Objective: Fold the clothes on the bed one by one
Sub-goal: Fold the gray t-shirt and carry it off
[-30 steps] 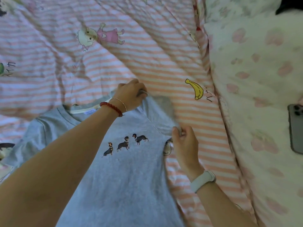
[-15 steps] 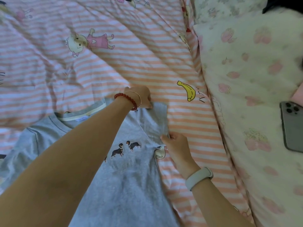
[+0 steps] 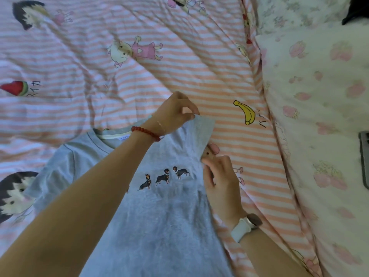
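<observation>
Grey T-shirt (image 3: 159, 212) lies flat, front up, on the striped bed (image 3: 199, 80). Sleeve (image 3: 202, 129) beside the banana print (image 3: 246, 112) is spread out again, no longer tucked in. Left hand (image 3: 175, 110) pinches its top corner; right hand (image 3: 218, 176) grips its lower hem. Side fold not yet made.

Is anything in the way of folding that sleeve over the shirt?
Nothing visible. The left hand pinches the sleeve and the right hand pinches the shirt edge below it. Only the left forearm crosses above the chest.
</observation>
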The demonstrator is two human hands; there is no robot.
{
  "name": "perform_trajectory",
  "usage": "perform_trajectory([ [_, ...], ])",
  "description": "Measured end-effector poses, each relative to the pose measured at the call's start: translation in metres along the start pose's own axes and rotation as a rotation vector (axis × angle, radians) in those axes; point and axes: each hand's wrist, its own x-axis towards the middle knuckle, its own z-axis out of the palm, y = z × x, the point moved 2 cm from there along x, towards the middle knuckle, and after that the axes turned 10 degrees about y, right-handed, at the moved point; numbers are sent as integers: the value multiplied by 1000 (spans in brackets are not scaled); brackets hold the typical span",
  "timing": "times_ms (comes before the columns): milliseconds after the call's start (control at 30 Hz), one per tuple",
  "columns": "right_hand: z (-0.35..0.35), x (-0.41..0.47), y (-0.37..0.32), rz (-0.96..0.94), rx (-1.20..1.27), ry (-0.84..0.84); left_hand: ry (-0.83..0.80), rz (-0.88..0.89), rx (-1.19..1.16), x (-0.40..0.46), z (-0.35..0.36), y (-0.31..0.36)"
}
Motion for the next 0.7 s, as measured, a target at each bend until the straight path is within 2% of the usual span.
perform_trajectory([
  [67, 2, -8, -4, -141, -41, -121, 15, -110, -196, -27, -14, -12],
  [200, 6, -32, -5, -330, -162, -397, 32, -599, -654, -83, -11, -52],
  [267, 5, -39, -1, -366, -267, -433, 131, -774, -755, -92, -1, -65],
  [333, 3, -42, 4, -357, -310, -402, 206, -762, -531, -88, 5, -71],
  [400, 4, -42, 7, -343, -294, -384, 235, -661, -271, -81, 11, -67],
  [500, 4, -42, 9, -309, -257, -413, 265, -439, -132, -78, 13, -55],
  [567, 4, -39, 10, -217, -216, -456, 277, -399, -314, -81, 13, -51],
  [633, 6, -33, 10, -151, -191, -468, 252, -530, -647, -90, 11, -55],
  [700, 9, -27, 8, -176, -180, -458, 200, -681, -797, -98, 11, -60],
])
